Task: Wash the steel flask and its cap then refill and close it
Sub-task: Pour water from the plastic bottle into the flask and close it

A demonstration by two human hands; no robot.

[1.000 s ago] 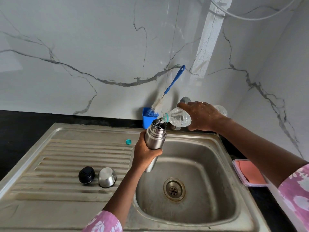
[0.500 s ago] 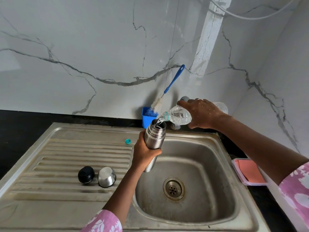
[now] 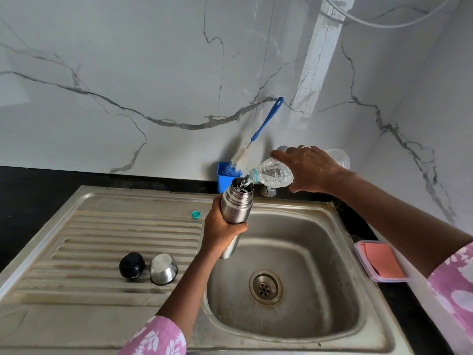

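Steel flask (image 3: 236,208): mouth open, nearly upright, held above the back left corner of the sink (image 3: 320,290) basin. That is where I log it.

Sink unit is steel, set into a black surface (image 3: 38,185), with a ribbed draining board (image 3: 115,226) to the left of the basin.

Right of the basin, on the surface: a clear box with a pink lid (image 3: 381,261).

Plastic bottle (image 3: 273,174): tipped almost level, neck just over the flask's mouth, and I see water running from it into the flask.

Right hand (image 3: 311,169): clasped over the bottle's middle from above, ring on one finger.

Left hand (image 3: 221,233): fingers wrapped round the flask's lower body, clamped on it.

Bottle brush (image 3: 266,124): blue handle leaning on the marble wall, bristles down in a small blue holder (image 3: 223,178) behind the flask.

On the draining board, just beside each other: steel cap (image 3: 163,269), mouth down, and to its left a black stopper (image 3: 131,265).

Smallest item: a teal bottle cap (image 3: 196,214) on the board's back edge, near the left hand.
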